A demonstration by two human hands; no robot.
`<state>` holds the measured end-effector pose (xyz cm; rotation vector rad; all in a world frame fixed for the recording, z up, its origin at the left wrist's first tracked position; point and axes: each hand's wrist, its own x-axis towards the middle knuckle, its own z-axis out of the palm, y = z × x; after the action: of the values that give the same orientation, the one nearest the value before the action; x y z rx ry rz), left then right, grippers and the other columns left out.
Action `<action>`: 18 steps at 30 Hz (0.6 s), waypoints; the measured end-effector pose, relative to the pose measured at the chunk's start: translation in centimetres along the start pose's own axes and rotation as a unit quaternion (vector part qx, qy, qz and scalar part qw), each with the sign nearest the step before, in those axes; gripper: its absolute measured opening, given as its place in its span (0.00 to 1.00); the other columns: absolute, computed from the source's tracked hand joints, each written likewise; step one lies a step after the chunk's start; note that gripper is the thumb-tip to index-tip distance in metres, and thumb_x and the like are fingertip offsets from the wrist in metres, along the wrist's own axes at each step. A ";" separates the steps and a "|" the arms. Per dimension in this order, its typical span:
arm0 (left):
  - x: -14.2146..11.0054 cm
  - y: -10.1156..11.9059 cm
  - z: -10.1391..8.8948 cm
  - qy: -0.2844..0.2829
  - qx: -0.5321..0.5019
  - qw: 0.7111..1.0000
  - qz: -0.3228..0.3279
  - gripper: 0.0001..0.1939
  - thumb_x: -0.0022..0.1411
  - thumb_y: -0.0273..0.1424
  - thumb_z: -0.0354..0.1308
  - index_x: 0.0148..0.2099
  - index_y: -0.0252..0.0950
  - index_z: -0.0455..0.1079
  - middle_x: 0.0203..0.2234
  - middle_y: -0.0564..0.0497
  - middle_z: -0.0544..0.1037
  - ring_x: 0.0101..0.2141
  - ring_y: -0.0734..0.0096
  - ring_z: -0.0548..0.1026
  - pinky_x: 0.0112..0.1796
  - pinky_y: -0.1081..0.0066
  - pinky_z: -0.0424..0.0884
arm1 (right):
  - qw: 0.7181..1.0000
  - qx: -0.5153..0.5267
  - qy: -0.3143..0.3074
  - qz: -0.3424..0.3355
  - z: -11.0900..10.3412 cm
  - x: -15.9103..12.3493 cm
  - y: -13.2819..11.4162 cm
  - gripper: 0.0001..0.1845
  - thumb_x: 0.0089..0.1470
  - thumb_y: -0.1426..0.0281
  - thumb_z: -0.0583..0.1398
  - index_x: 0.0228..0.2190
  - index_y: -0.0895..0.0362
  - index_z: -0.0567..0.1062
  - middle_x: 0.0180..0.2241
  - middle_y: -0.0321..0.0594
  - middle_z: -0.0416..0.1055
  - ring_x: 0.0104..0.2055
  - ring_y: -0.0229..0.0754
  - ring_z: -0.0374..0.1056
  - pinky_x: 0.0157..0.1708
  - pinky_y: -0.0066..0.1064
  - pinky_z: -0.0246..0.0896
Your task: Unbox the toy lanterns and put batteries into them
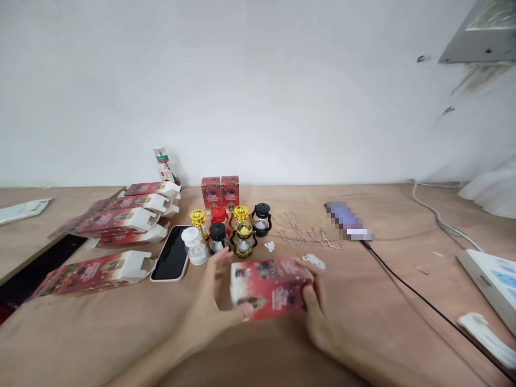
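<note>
Between my two hands is a red printed cardboard box (274,290), lying sideways above the table and a little blurred. My left hand (213,301) has its thumb on the box's near left edge, its fingers at the far side. Around the right end curl the fingers and thumb of my right hand (316,306). Just beyond stand several miniature lanterns: a white lantern (195,247), a black lantern (218,239), a red lantern (219,216) and a gold lantern (197,219) among them. To their right lie thin bent wire pieces (310,235) and small white scraps (314,262).
Flattened red boxes (116,220) with open white flaps are piled at left, near a phone (171,255). Two upright boxes (220,193) and a small bottle (164,165) stand by the wall. At right are another phone (349,220), its black cable (419,290) and a white device (494,285).
</note>
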<state>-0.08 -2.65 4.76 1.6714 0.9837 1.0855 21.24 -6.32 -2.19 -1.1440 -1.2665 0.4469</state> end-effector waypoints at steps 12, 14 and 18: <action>1.0 -5.2 -3.3 -0.076 -0.323 0.916 -0.225 0.29 0.41 0.34 0.70 0.48 0.37 0.69 0.36 0.46 0.79 0.35 0.59 0.77 0.36 0.68 0.72 | 0.995 -0.029 -0.061 -0.069 1.1 -0.4 -0.1 0.16 0.63 0.66 0.45 0.47 0.42 0.68 0.50 0.40 0.68 0.50 0.44 0.66 0.46 0.39 0.65; 1.1 -5.5 -3.5 -0.066 -0.355 0.899 -0.246 0.29 0.40 0.31 0.70 0.48 0.36 0.70 0.33 0.46 0.80 0.33 0.59 0.78 0.37 0.66 0.72 | 0.991 -0.049 -0.080 -0.091 0.8 0.0 -0.4 0.15 0.63 0.68 0.47 0.42 0.43 0.71 0.52 0.40 0.65 0.53 0.46 0.64 0.47 0.41 0.64; 1.2 -5.5 -3.6 -0.034 -0.385 0.871 -0.303 0.23 0.40 0.27 0.69 0.43 0.33 0.73 0.29 0.45 0.81 0.35 0.54 0.79 0.40 0.62 0.73 | 0.987 -0.082 -0.103 -0.094 0.7 0.3 -0.9 0.10 0.59 0.66 0.52 0.36 0.47 0.74 0.50 0.43 0.61 0.52 0.49 0.62 0.47 0.42 0.63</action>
<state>-3.92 0.98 0.68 0.6704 0.7877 0.8108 20.45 -6.17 -1.32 -1.1222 -1.6014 0.3306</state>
